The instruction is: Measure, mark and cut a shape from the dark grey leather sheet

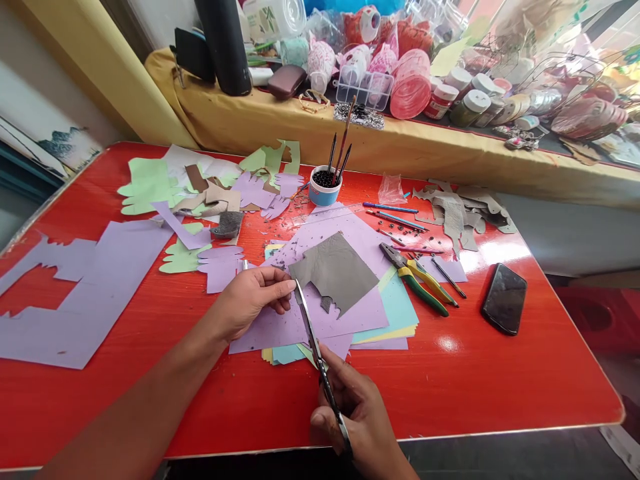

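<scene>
My right hand (pixel 357 407) is wrapped round the handles of a pair of scissors (pixel 311 327), whose blades look closed and point up and away. The tip of the scissors is right by the thumb of my left hand (pixel 257 293). That hand is pinched, thumb against fingers; whatever lies between them is hidden or too small to name. Just beyond sits a dark grey sheet (pixel 345 270) with a jagged, cut-into lower left edge. It rests on purple paper (pixel 310 327), which tops a stack of blue and yellow sheets (pixel 395 313).
Paper cutouts (pixel 150 183) and a cut purple sheet (pixel 115 300) spread across the left. A tub of black beads (pixel 325 190) holds brushes. Pliers (pixel 415 277), a phone (pixel 505 298) and grey scraps (pixel 465 210) lie right. A crowded ledge (pixel 280 117) runs behind.
</scene>
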A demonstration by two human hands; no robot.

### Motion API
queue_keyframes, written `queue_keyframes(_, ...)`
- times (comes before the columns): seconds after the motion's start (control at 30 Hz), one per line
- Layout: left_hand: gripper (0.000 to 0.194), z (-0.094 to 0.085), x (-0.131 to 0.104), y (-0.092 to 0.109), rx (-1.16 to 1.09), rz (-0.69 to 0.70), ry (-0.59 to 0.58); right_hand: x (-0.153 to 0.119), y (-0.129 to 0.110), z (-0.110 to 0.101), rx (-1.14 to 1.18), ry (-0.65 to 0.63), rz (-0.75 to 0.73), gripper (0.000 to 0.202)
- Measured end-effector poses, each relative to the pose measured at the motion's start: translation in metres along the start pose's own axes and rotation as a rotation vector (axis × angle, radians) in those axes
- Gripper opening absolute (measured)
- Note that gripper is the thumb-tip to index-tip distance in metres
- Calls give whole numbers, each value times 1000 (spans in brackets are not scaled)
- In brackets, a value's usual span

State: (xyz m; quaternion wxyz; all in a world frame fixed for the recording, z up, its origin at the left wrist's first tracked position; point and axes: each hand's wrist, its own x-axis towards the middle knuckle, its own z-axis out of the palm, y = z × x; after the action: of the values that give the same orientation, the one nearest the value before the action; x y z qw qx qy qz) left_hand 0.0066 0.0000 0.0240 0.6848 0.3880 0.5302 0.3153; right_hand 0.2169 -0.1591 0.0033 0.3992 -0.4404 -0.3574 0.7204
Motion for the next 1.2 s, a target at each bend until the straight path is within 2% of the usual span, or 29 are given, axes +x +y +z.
queue_keyframes(0.5,34,1,3,-6,-15,-16,7,-2,6,-2,71,-2,2,86)
queue_keyframes(0.83,32,1,4,-7,-32,-27,6,2,-3,-1,-69,29,-51,76)
queue_keyframes(1.2,34,3,2,-2,-23,-29,25,-1,4,-5,-226,48,-67,71)
